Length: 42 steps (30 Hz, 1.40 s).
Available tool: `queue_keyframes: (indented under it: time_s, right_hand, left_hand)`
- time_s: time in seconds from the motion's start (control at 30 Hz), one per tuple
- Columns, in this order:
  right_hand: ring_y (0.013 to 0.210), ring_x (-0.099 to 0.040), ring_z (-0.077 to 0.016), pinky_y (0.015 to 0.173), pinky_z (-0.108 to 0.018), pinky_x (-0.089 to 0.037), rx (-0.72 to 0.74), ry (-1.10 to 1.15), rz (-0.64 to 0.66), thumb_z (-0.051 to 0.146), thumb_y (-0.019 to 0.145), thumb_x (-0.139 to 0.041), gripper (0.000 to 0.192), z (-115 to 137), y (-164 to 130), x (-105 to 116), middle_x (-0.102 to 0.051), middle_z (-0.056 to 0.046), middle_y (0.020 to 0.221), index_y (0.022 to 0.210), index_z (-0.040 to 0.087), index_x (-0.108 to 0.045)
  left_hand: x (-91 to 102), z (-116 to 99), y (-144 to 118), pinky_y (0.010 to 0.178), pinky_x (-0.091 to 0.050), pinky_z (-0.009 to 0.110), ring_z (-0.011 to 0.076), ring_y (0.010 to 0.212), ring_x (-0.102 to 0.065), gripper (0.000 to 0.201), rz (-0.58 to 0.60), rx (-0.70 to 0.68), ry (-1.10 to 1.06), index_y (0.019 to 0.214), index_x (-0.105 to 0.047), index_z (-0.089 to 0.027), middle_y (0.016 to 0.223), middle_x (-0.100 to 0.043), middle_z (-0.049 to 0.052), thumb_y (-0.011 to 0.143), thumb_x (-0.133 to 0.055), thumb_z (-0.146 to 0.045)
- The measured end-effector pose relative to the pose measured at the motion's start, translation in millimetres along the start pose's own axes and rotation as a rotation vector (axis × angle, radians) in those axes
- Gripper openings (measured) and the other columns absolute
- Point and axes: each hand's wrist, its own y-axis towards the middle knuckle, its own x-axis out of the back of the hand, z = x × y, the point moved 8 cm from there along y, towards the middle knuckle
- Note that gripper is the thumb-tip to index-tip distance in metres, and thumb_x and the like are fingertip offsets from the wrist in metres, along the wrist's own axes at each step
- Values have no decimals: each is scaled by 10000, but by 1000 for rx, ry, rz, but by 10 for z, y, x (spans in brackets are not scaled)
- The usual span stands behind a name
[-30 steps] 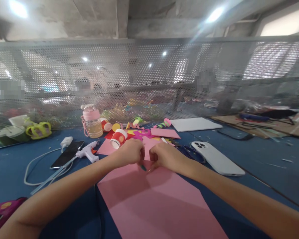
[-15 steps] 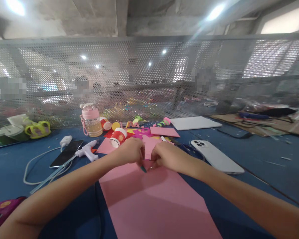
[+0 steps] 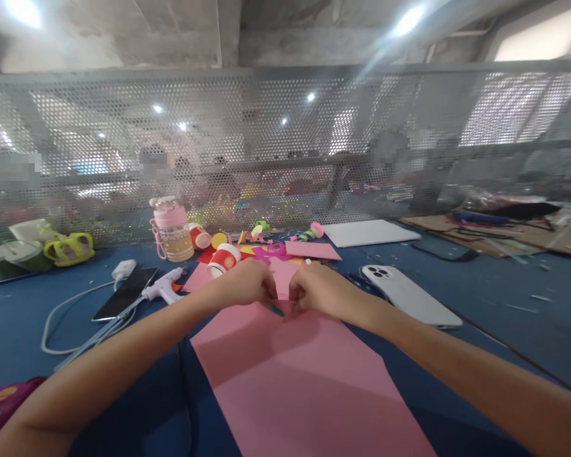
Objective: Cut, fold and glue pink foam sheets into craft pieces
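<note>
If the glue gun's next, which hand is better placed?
Left, probably. The white glue gun lies just past the left forearm, nearer the left hand; the right hand would have to reach across. Both are at the large pink sheet, on its far edge, so letting go likely comes first.

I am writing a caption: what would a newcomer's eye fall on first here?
First comes the large pink sheet in the lower middle, its far edge pinched by the left hand and right hand. Next are the white phone on the blue table at right and the pink-topped bottle at left, near the perforated screen.
</note>
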Motion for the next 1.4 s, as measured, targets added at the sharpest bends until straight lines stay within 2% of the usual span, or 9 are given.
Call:
queue_keyframes:
  time_s: [0.2, 0.5, 0.7, 0.87, 1.07, 1.2, 1.3, 1.4]
  right_hand:
    - [459, -439, -96, 452, -221, -250, 24, -28, 13, 344, 548, -730, 210, 3, 20, -23, -605, -10, 510, 638, 155, -715]
    - [447, -399, -87, 444, -216, -231, 67, -17, -12, 319, 587, -695, 161, -10, 28, -20, -570, 4, 480, 637, 167, -712]
    - [470, -416, -87, 461, -209, -239, 125, 22, 13, 269, 642, -634, 140, 6, 21, -33, -585, -7, 506, 665, 158, -717]
    - [468, -426, -92, 448, -211, -230, 90, 46, 13, 267, 614, -655, 126, -31, 11, -29, -578, -3, 486, 640, 160, -714]
    - [462, -461, -97, 446, -207, -257, 124, 118, -4, 285, 601, -678, 138, -66, 36, -50, -580, 4, 466, 621, 151, -705]
    - [579, -550, -123, 529, -198, -333, 171, 156, 17, 217, 652, -633, 118, -100, 98, -79, -663, -35, 634, 707, 138, -702]
    - [605, -549, -125, 554, -207, -340, 246, 120, 45, 209, 727, -567, 149, -81, 128, -125, -665, -53, 699, 759, 120, -681]
    - [601, -523, -130, 542, -225, -318, 263, 13, -38, 217, 803, -484, 211, -94, 157, -125, -640, -59, 692, 725, 113, -651]
  left_hand:
    - [-16, -16, 25, 532, -343, 184, 90, 548, -521, 109, -19, -26, 49, 696, -706, -228, 609, -649, -39, 589, -686, -224]
    - [-17, 43, 30, 475, -335, 173, 98, 528, -537, 153, -40, 71, 26, 697, -706, -199, 586, -647, -25, 547, -698, -229]
    - [-22, 17, 25, 523, -370, 175, 117, 597, -581, 135, -36, 63, -5, 688, -697, -181, 637, -674, -6, 556, -683, -163]
    - [-44, 25, 38, 543, -379, 195, 123, 576, -577, 158, -10, 63, -10, 702, -697, -162, 640, -674, 9, 546, -693, -182]
    - [-120, 102, 106, 536, -380, 186, 113, 580, -569, 145, 36, -41, -137, 693, -695, -182, 619, -655, -17, 548, -681, -181]
    - [-170, 226, 161, 502, -372, 184, 110, 562, -544, 181, 33, -6, -190, 693, -695, -172, 606, -641, -12, 531, -702, -253]
    - [-213, 296, 180, 467, -362, 181, 107, 545, -529, 204, 64, 32, -280, 714, -688, -154, 589, -624, -9, 525, -692, -231]
    - [-263, 352, 188, 466, -377, 183, 101, 529, -523, 228, 99, 91, -430, 748, -666, -143, 562, -599, -19, 521, -670, -172]
